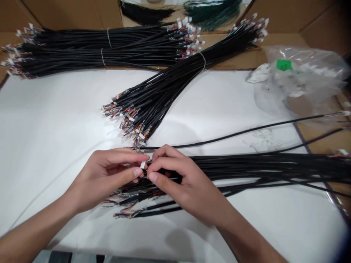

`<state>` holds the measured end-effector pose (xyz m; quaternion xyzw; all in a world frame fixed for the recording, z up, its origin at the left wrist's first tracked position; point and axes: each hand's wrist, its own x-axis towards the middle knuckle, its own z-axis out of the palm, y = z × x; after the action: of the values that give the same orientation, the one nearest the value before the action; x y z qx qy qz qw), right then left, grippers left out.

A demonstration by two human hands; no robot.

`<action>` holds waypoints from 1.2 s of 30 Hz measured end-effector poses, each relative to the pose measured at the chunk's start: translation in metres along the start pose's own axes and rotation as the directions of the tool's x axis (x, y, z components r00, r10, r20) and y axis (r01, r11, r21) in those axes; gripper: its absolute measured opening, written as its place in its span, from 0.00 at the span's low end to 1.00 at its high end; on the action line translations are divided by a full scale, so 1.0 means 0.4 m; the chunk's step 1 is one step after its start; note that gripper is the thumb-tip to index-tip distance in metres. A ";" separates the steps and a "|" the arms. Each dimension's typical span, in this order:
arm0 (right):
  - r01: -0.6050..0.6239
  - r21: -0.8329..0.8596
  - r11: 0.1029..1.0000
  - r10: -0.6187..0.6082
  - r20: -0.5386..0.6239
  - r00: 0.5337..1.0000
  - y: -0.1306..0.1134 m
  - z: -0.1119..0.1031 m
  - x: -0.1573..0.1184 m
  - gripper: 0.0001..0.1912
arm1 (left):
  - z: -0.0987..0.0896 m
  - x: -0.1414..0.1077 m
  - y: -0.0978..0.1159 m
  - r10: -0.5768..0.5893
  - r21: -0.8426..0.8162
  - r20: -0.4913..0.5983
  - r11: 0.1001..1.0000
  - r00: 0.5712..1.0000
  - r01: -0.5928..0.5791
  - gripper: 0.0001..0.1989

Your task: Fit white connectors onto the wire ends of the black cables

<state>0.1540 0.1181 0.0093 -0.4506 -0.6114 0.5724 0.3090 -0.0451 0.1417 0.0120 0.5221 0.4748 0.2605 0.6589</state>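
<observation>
My left hand (109,175) pinches a small white connector (143,164) between thumb and fingers, near the middle of the view. Right beside it, my right hand (178,175) is closed with thumb and index fingertip together at the connector's wire end; the thin wires there are mostly hidden by the fingers. Under and beyond both hands lies a loose bundle of black cables (246,166) running to the right edge. Its left ends show bare colored wires (123,215). One separate cable (219,140) stretches above this bundle.
A tied cable bundle (186,73) lies diagonally across the white table (55,120). More tied bundles (82,51) rest at the back left. At the right are a clear plastic bag (307,76) with a green label and scattered small white connectors (264,140).
</observation>
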 end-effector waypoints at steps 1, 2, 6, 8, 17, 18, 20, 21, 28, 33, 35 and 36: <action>-0.003 -0.001 1.000 0.003 -0.002 1.000 -0.001 0.000 -0.001 0.08 | 0.000 0.001 0.001 -0.002 -0.001 0.007 1.000 1.000 0.002 0.10; -0.003 -0.001 1.000 0.003 -0.004 1.000 -0.001 -0.001 -0.002 0.08 | 0.001 0.001 0.002 -0.007 -0.003 0.014 1.000 1.000 0.007 0.10; -0.008 -0.015 1.000 0.008 -0.014 1.000 -0.003 -0.002 -0.002 0.08 | -0.001 0.004 0.003 -0.002 -0.003 0.035 1.000 0.999 0.002 0.12; -0.013 -0.025 1.000 0.013 -0.012 1.000 -0.003 -0.002 0.000 0.08 | -0.003 0.005 0.001 -0.004 0.010 0.038 1.000 0.999 0.004 0.12; -0.029 -0.041 0.999 0.028 -0.009 1.000 0.001 -0.005 0.002 0.08 | -0.001 0.012 0.000 0.033 -0.029 0.130 0.999 0.991 -0.029 0.13; -0.029 -0.041 0.999 0.029 -0.008 1.000 0.001 -0.005 0.002 0.08 | -0.001 0.013 0.000 0.032 -0.031 0.133 0.999 0.991 -0.028 0.13; -0.029 -0.039 0.999 0.028 -0.005 1.000 0.001 -0.003 0.001 0.08 | -0.003 0.013 0.000 0.032 -0.029 0.139 0.999 0.990 -0.028 0.13; -0.028 -0.037 0.999 0.028 -0.005 1.000 0.001 -0.003 0.001 0.08 | -0.004 0.014 -0.001 0.032 -0.025 0.140 0.999 0.990 -0.028 0.13; -0.034 -0.031 0.999 0.034 -0.007 0.999 0.003 0.000 -0.001 0.08 | -0.006 0.016 -0.004 0.017 0.002 0.134 1.000 0.991 -0.017 0.13; -0.016 -0.037 0.999 0.015 -0.016 1.000 0.001 -0.002 0.001 0.08 | -0.003 0.017 -0.001 0.030 0.002 0.128 1.000 0.991 -0.030 0.12; -0.016 -0.035 0.999 0.016 -0.016 1.000 0.001 -0.002 0.002 0.08 | -0.003 0.015 0.000 0.040 0.010 0.124 0.999 0.992 -0.042 0.12; -0.018 -0.036 0.999 0.017 -0.015 1.000 0.001 -0.002 0.002 0.08 | -0.003 0.014 0.000 0.047 0.018 0.124 0.999 0.991 -0.049 0.12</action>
<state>0.1546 0.1193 0.0089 -0.4655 -0.6153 0.5607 0.3004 -0.0438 0.1468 0.0101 0.5555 0.4233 0.2384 0.6749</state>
